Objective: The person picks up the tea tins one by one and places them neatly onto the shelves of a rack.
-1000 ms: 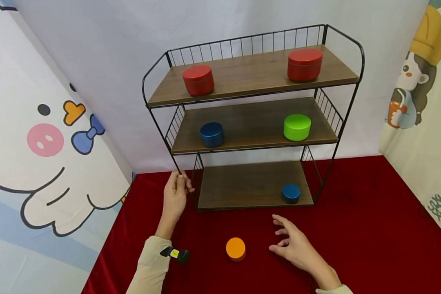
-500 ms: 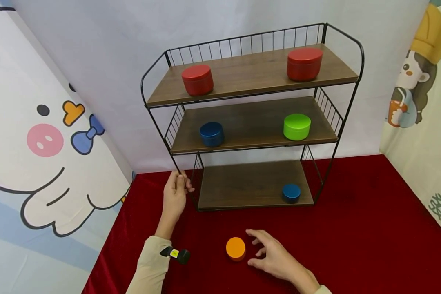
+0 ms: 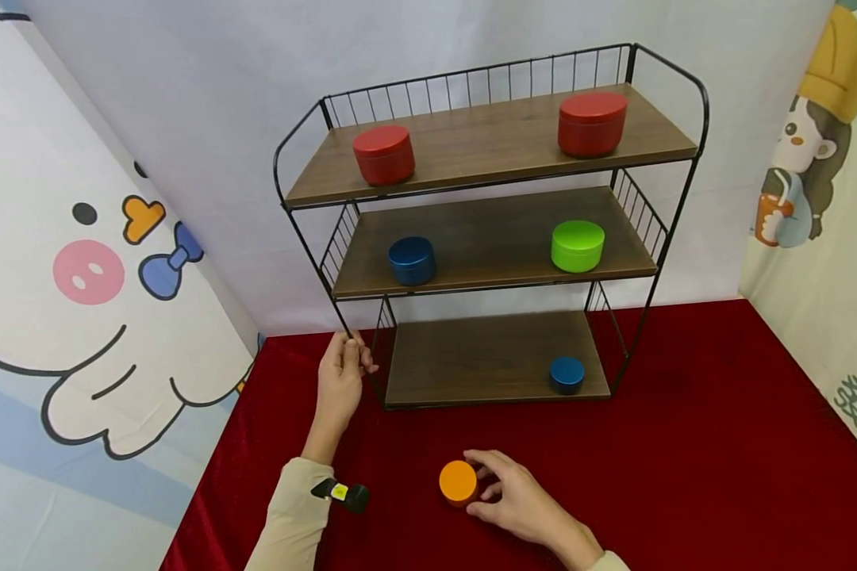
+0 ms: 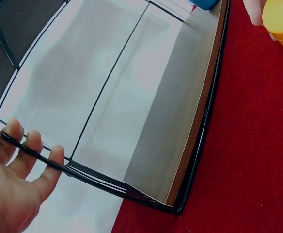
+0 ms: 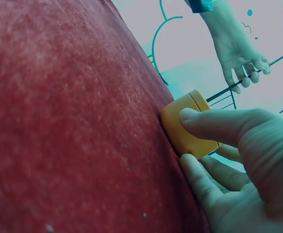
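My left hand grips the black wire frame of a three-tier shelf rack at its lower left upright. In the left wrist view its fingers curl round the thin rod. An orange round tin stands on the red cloth in front of the rack. My right hand is at the tin's right side, thumb and forefinger on either side of it. In the right wrist view the thumb lies over the orange tin and the other fingers curl at its far edge.
Two red tins stand on the top shelf. A blue tin and a green tin are on the middle one. A smaller blue tin sits at the bottom shelf's right. Red cloth covers the table.
My right hand has moved left across the cloth to the orange tin, its thumb and forefinger drawing closer together around it. My left hand keeps its grip on the rack.
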Demonstrator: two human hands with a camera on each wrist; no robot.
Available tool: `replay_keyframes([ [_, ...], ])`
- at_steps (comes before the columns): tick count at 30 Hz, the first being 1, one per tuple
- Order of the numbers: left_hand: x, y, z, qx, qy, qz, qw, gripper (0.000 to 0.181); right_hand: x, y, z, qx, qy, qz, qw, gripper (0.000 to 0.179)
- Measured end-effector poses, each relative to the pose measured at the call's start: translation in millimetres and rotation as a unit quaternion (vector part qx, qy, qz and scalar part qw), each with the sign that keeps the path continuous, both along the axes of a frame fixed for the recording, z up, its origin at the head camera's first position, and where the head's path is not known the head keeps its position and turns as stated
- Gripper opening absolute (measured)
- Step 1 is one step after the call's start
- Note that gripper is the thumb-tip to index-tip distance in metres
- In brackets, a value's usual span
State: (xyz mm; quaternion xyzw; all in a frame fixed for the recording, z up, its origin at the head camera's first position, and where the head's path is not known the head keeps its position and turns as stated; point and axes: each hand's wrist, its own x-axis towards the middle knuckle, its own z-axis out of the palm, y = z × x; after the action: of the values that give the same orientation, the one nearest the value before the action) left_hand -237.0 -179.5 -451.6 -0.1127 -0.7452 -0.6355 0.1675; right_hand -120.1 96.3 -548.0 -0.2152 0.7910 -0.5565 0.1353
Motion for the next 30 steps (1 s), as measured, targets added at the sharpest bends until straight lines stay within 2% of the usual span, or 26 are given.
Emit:
replay_keyframes([
  [11,-0.3,-0.1,0.1,-0.003,0.000,0.001,1.0000,0.032,-1.8,-6.4,-0.3,-0.001,-0.005,-0.009,0.9999,0.053],
  [21,-0.8,-0.2,-0.3,0.005,-0.005,-0.001,1.0000,0.031,-6.8,-8.7,1.6,0.001,0.002,-0.006,1.0000,0.052],
  [30,-1.0,-1.6,-0.8,0.001,-0.003,0.000,1.0000,0.032,-17.7,-18.5,-1.0,-0.014,0.017,-0.005,0.9997,0.053],
])
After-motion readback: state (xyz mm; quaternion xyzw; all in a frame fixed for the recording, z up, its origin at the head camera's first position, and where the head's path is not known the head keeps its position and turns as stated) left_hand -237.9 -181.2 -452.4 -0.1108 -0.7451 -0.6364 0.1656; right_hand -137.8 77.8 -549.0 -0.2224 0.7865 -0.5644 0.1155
